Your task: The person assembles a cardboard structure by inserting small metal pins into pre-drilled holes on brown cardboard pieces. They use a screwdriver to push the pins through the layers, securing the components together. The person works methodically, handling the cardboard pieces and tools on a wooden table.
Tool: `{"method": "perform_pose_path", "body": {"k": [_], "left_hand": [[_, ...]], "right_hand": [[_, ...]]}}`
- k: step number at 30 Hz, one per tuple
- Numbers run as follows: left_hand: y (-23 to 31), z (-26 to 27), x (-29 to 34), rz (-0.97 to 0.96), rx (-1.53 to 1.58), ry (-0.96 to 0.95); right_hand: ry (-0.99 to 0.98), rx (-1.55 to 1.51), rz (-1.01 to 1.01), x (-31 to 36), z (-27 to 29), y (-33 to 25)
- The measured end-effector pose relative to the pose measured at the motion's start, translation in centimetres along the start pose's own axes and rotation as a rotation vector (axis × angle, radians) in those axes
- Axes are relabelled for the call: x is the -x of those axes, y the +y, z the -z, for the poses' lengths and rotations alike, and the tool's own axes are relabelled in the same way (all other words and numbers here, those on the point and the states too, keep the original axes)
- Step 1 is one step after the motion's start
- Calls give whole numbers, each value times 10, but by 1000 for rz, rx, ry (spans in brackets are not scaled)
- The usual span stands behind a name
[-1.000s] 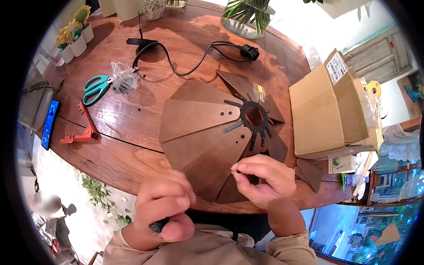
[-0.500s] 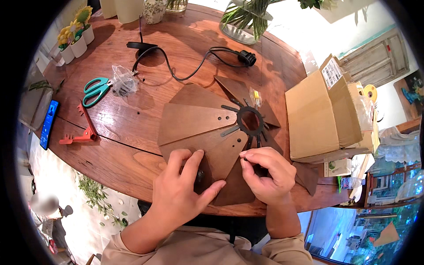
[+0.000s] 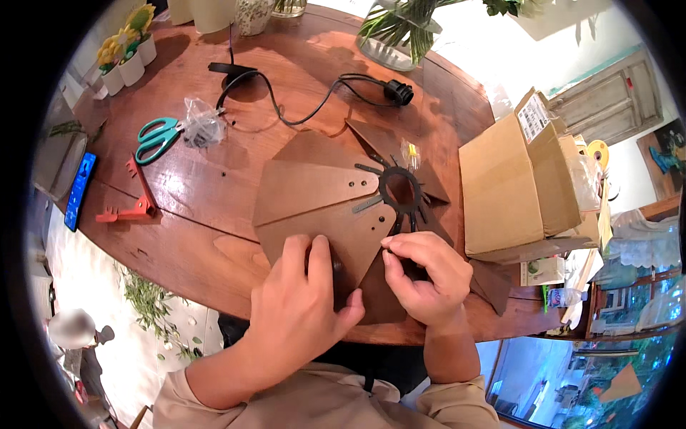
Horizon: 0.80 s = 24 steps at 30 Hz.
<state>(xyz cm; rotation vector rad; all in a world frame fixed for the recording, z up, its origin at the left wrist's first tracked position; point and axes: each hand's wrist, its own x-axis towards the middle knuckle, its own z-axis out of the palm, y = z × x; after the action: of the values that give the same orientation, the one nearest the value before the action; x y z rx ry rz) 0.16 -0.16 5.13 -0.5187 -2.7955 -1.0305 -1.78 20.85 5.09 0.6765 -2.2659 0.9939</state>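
Note:
Several brown wedge-shaped panels [image 3: 307, 189] fan out around a black ring with spokes [image 3: 400, 189], forming a lampshade-like piece on the wooden table. Dark fasteners show near the narrow ends of two panels. My left hand [image 3: 296, 293] lies with fingers and thumb apart over the wide part of the nearest panel [image 3: 357, 239]. Beside that panel's narrow end, my right hand [image 3: 432, 275] pinches a small dark piece [image 3: 386, 248] between thumb and forefinger; its exact kind is too small to tell. Something dark is partly hidden behind my left fingers.
A cardboard box [image 3: 500, 193] stands at the right. Teal scissors [image 3: 158, 139], a clear bag [image 3: 203, 123], a red tool [image 3: 136, 207] and a phone [image 3: 80, 191] lie at the left. Beyond the panels runs a black cord [image 3: 300, 121] with a socket [image 3: 398, 92]; a glass vase [image 3: 389, 51] stands behind.
The view has shifted slightly. My left thumb has bent in, with the fingers resting on the same panel. My right hand keeps its pinch near the panel's narrow end.

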Motion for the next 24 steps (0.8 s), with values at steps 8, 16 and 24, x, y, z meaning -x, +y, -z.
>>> {"method": "perform_pose_path", "body": {"k": [8,16,24], "left_hand": [[4,3,0,-27,-81,-40],[-26,18,-3,-318,278,277],[-20,27,-12,-160,593,319]], "right_hand": [[5,-6,16,1,-2,0],[31,26,92,-1,-2,1],[94,164,-59,-5,-17,3]]}}
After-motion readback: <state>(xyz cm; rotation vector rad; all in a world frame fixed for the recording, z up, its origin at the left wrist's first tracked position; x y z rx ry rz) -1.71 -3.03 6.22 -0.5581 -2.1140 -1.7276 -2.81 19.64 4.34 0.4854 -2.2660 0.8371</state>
